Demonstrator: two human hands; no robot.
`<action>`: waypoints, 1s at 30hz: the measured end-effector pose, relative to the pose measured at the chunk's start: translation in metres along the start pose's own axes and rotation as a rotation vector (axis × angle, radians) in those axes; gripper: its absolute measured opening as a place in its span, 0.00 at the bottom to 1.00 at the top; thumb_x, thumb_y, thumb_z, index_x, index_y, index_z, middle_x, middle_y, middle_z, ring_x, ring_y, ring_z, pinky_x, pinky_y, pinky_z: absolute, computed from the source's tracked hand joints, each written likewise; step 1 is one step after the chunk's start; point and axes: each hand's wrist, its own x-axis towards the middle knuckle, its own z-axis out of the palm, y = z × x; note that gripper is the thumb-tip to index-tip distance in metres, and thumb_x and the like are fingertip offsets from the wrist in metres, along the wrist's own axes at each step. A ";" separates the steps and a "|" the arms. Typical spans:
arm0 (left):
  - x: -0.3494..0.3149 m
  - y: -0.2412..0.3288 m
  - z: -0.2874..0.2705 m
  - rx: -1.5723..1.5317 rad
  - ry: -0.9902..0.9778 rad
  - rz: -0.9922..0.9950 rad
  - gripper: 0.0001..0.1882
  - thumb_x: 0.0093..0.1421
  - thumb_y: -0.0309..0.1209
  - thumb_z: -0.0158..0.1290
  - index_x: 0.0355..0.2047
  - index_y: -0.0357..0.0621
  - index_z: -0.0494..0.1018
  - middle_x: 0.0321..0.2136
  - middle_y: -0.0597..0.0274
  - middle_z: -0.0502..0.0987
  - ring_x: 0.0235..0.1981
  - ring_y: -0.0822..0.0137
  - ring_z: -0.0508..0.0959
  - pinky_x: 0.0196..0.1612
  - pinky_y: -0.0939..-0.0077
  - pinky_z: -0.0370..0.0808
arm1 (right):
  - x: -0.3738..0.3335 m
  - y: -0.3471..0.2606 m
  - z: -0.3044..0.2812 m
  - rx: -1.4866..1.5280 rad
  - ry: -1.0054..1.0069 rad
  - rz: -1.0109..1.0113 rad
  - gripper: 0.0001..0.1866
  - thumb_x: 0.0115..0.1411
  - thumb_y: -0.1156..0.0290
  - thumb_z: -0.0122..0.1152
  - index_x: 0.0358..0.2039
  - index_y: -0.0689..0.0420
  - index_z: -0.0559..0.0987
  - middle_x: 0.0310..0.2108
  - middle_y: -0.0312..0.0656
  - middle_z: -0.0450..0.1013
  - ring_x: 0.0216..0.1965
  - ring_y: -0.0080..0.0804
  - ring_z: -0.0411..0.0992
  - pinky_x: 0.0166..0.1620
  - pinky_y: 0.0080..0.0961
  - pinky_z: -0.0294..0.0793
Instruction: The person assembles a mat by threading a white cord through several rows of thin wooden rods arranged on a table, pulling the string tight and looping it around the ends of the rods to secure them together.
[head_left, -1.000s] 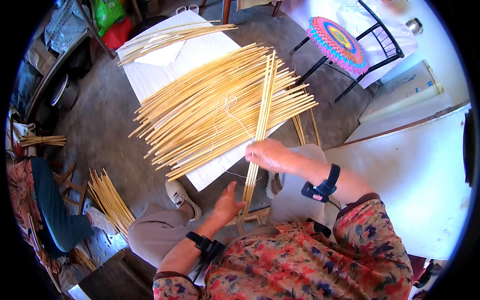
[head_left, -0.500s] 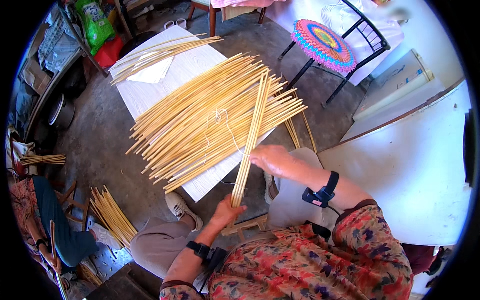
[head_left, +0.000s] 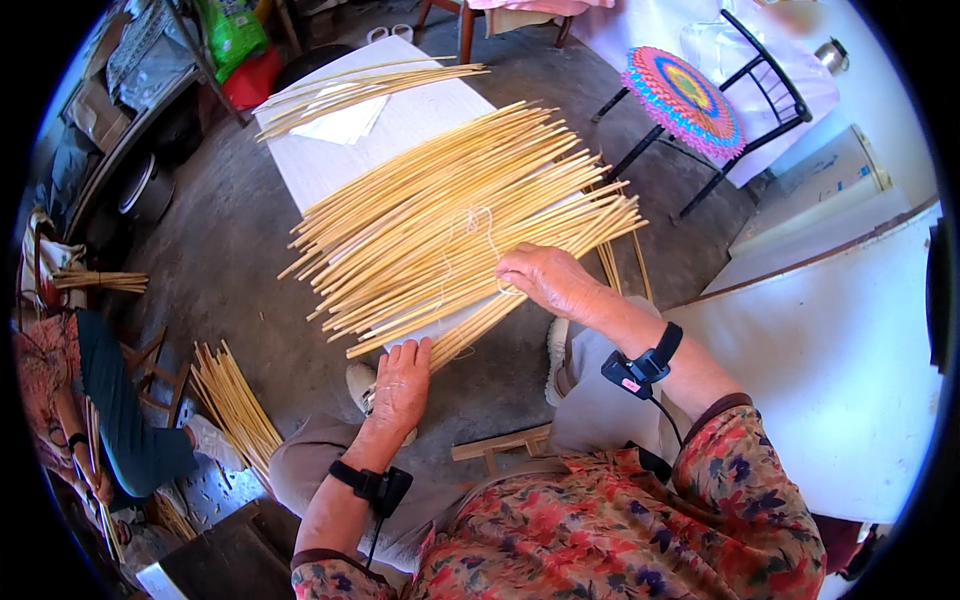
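A wide layer of thin straw-coloured sticks (head_left: 420, 215) lies side by side across a white board (head_left: 300, 165). A thin white string (head_left: 487, 228) loops over the middle of the layer. At the near edge a small bundle of sticks (head_left: 482, 325) lies slanting along the others. My left hand (head_left: 402, 385) is closed on the left end of this bundle, its thumb side against the sticks. Above the bundle's middle, my right hand (head_left: 555, 285) pinches the white string, which curves just below its fingertips. The fingers' undersides are hidden.
Several loose sticks and a white sheet (head_left: 345, 120) lie at the board's far end. A black chair (head_left: 745, 150) with a colourful round cushion stands far right, a white panel (head_left: 800, 350) nearer. At lower left, another person's hand (head_left: 98, 487) holds sticks beside a bundle (head_left: 235, 405).
The small bundle, held steeply upright in the picture before, now lies down along the layer's near edge. My left hand moved left and away from me; my right hand rose to the string.
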 end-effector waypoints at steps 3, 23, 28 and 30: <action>-0.001 -0.003 0.004 -0.055 0.028 -0.017 0.27 0.47 0.26 0.58 0.49 0.41 0.65 0.35 0.56 0.69 0.39 0.55 0.71 0.40 0.61 0.67 | 0.019 -0.018 0.016 0.007 -0.087 -0.108 0.06 0.58 0.67 0.53 0.32 0.53 0.75 0.31 0.42 0.72 0.36 0.45 0.72 0.36 0.37 0.73; 0.008 -0.013 -0.007 -0.214 0.117 -0.086 0.21 0.51 0.30 0.56 0.45 0.39 0.67 0.39 0.53 0.71 0.44 0.53 0.71 0.46 0.60 0.66 | 0.061 0.003 0.077 -0.208 -0.285 -0.207 0.04 0.55 0.69 0.52 0.27 0.55 0.73 0.31 0.44 0.69 0.34 0.47 0.72 0.34 0.39 0.73; 0.026 -0.015 -0.013 0.019 0.223 -0.032 0.08 0.44 0.25 0.50 0.28 0.42 0.70 0.26 0.58 0.69 0.32 0.59 0.71 0.35 0.65 0.66 | 0.072 -0.010 0.060 -0.055 -0.148 -0.173 0.08 0.57 0.68 0.51 0.25 0.57 0.70 0.29 0.46 0.71 0.32 0.50 0.72 0.32 0.40 0.75; 0.026 -0.017 -0.007 0.016 0.174 -0.026 0.06 0.46 0.24 0.49 0.27 0.42 0.70 0.26 0.58 0.70 0.31 0.58 0.71 0.35 0.64 0.66 | 0.073 -0.013 0.066 -0.070 -0.171 -0.158 0.07 0.57 0.68 0.52 0.25 0.57 0.70 0.28 0.46 0.71 0.31 0.49 0.73 0.32 0.40 0.75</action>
